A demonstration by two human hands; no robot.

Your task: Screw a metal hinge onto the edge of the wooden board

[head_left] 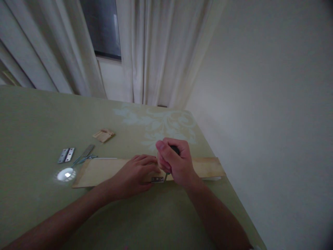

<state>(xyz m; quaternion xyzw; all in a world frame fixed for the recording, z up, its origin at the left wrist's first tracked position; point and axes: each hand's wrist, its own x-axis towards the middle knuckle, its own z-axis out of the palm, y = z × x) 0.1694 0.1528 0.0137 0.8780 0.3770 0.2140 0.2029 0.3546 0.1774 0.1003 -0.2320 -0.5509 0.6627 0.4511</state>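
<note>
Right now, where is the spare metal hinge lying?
The spare hinge lies open on the green table at the left of the head view, beyond the wooden board's left end, beside some screws.

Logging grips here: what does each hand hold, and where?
The right hand grips a screwdriver by its dark handle. The left hand holds nothing, resting flat on the wooden board.

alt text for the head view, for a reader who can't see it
A right hand grips a dark-handled screwdriver upright over a small metal hinge at the edge of a wooden board, which the left hand presses flat on a green table. Another hinge lies apart.
</note>
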